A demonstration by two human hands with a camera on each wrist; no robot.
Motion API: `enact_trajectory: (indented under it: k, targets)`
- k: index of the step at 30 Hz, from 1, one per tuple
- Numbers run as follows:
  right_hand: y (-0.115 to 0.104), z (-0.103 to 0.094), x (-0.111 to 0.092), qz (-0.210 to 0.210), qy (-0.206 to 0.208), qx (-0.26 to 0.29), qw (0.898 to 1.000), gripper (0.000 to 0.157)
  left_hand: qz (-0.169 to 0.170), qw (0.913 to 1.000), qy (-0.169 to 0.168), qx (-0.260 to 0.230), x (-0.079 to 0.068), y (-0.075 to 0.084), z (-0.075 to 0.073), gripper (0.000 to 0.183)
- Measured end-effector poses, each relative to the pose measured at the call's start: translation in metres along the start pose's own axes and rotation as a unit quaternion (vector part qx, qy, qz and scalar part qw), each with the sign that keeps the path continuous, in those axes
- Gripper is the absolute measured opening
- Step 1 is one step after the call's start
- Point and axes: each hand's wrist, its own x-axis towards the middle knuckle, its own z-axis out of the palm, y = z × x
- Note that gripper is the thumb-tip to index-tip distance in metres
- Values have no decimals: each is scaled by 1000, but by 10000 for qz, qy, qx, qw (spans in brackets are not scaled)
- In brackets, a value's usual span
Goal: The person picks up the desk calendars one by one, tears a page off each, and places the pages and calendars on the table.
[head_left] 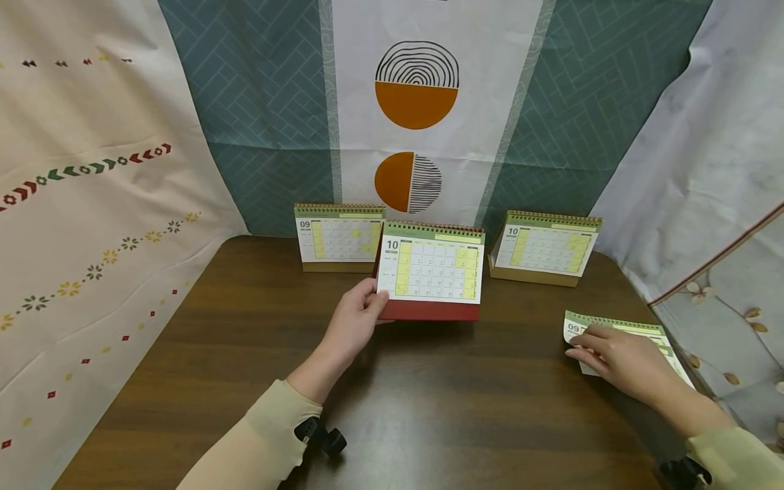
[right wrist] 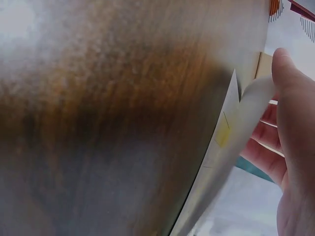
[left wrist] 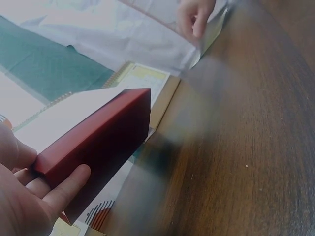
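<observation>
In my left hand [head_left: 355, 309] is a desk calendar [head_left: 429, 272] with a red base, its page reading 10. Up in front of the others, it appears off the table. The left wrist view shows fingers [left wrist: 69, 189] under its red stand. At the right of the table lie loose calendar pages [head_left: 664, 338] headed 09, with a green top edge. My right hand [head_left: 631, 357] covers their left part. One page's edge [right wrist: 258, 93] curls up between the thumb and fingers and looks pinched; the fingertips are partly hidden.
At the back left stands a calendar [head_left: 339, 238] reading 09, at the back right another [head_left: 545, 245] reading 10, both on tan bases. Patterned cloths [head_left: 263, 88] hang behind and beside the brown wooden table [head_left: 245, 354].
</observation>
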Motion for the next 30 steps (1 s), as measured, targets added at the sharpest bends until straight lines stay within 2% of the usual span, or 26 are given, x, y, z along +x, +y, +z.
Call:
enact_trajectory:
  k: [9,16,20,24,30]
  targets:
    - [-2,4,-4,-28,-33,3,10000,19,0,10000,-33,-81,0,0,0,18]
    - [-5,5,-4,141,-164,-20,9998,17,37,10000,-12,-44,0,1,0,19]
    - [-10,3,2,274,-60,-185,9994,20,20,10000,-13,-42,-1,2,0,19]
    - [-20,2,15,668,-8,-219,9975,30,19,10000,-26,-54,0,2,0,19]
    - [-44,4,48,1467,-108,390,9884,38,-35,10000,-51,-68,-1,0,0,20]
